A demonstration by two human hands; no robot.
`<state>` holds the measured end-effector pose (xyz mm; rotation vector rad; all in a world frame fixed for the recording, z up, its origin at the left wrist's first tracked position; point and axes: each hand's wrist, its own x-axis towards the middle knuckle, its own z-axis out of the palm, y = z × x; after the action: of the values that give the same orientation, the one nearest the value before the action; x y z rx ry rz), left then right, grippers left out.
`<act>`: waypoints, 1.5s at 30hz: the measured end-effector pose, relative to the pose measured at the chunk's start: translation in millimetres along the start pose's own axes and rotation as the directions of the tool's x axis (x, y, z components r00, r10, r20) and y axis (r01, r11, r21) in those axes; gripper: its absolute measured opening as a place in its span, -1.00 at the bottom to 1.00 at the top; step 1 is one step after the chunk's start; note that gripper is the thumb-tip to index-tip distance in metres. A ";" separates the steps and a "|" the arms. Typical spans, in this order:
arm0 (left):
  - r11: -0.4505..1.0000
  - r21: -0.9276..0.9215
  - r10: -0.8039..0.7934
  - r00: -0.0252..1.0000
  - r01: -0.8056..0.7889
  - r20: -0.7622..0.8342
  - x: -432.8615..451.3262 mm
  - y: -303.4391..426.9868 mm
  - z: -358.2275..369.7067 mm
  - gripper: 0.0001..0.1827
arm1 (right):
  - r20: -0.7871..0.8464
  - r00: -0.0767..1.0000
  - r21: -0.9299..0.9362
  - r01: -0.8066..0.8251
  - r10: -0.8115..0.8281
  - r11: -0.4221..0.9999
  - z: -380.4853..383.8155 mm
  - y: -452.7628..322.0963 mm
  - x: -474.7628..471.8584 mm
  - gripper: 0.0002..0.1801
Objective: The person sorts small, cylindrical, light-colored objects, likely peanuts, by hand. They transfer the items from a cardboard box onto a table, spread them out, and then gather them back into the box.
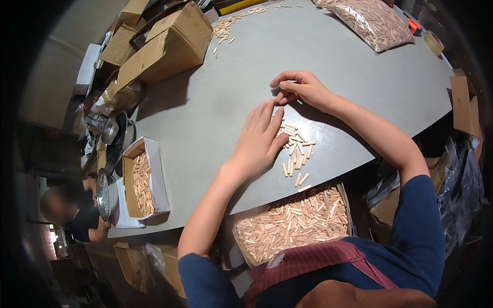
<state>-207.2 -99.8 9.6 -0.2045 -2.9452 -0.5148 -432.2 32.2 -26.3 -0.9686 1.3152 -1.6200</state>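
My left hand (264, 133) lies palm down on the grey tabletop (215, 127), its fingers stretched towards the far side and its thumb at a loose group of short wooden dowel pins (298, 150). Part of that group is hidden under the hand. Just beyond it, my right hand (290, 88) is bent with its fingertips close to the tabletop; whether something is between them cannot be told. Below the table's near edge, a box of wooden dowel pins (296, 219) stands against my striped apron (308, 256).
At left are an open carton of dowels (142, 184), metal bowls (108, 192) and a co-worker's arms (96, 227). Cardboard boxes (173, 46) stand far left, near scattered dowels (223, 29). A clear bag of dowels (369, 23) and a tape roll (433, 43) lie far right.
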 end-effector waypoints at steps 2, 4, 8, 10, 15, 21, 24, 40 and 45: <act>0.997 0.074 -0.025 0.998 0.021 0.051 -9.7 5.8 -5.2 -0.29 | -0.016 0.999 -0.002 0.032 -0.032 0.999 0.4 1.0 0.5 -0.69; 0.992 0.115 -0.067 0.992 0.054 0.109 -23.6 11.3 -13.0 -0.23 | -0.024 0.999 -0.007 0.044 -0.044 0.999 2.3 3.4 1.3 -0.68; 0.985 0.142 -0.122 0.983 0.102 0.140 -47.1 19.2 -18.1 -0.11 | -0.039 0.998 -0.034 0.038 -0.039 0.999 3.5 2.8 1.2 -0.67; 0.985 0.141 -0.122 0.984 0.104 0.127 -54.3 21.8 -18.7 -0.07 | -0.055 0.998 -0.050 0.033 -0.035 0.998 5.6 1.2 1.0 -0.66; 0.984 0.170 -0.070 0.990 0.049 0.121 -33.7 24.5 -10.4 -0.17 | -0.069 0.997 -0.057 0.039 -0.043 0.998 7.6 0.7 2.0 -0.64; 0.987 0.157 -0.048 0.997 0.040 0.052 -3.3 23.9 -0.2 -0.26 | -0.054 0.998 -0.016 0.038 -0.039 0.999 5.6 3.2 2.6 -0.65; 0.984 0.166 -0.058 0.997 0.066 -0.056 4.9 7.8 0.3 -0.24 | -0.071 0.997 0.008 0.042 -0.041 0.999 3.8 6.8 4.9 -0.65; 0.981 -0.196 0.018 0.997 -0.003 0.070 -29.9 -17.1 -18.6 -0.30 | 0.135 0.987 -0.058 -0.077 0.085 0.995 42.7 -21.9 -24.1 -0.39; 0.946 -0.318 -0.050 0.996 0.071 0.074 -61.0 1.4 -20.8 -0.26 | 0.335 0.941 -0.001 -0.042 0.040 0.999 63.1 -19.9 -36.3 -0.27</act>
<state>-144.7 -112.3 19.3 -0.1676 -2.9192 -1.0150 -363.1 45.7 0.9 -1.1476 1.0880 -1.3538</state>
